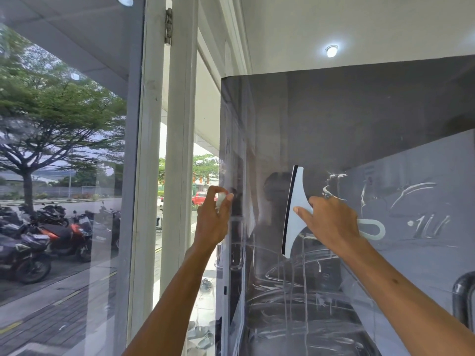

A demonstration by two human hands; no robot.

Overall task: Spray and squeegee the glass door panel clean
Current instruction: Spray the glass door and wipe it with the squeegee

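The tinted glass door panel point(347, 119) fills the right half of the view, streaked with white foam trails and drips low down. My right hand point(331, 218) grips a white squeegee point(294, 214) by its looped handle, its black blade upright against the glass. My left hand point(214, 214) is raised at the panel's left edge, fingers closed round a small white thing point(220, 200), mostly hidden; I cannot tell what it is. Foam marks sit to the right of the squeegee.
A white door frame point(180, 140) with a hinge stands left of the panel. A fixed window point(64, 150) shows parked motorbikes and a tree outside. A dark door handle point(462, 299) is at the right edge. Sandals point(203, 335) lie on the floor below.
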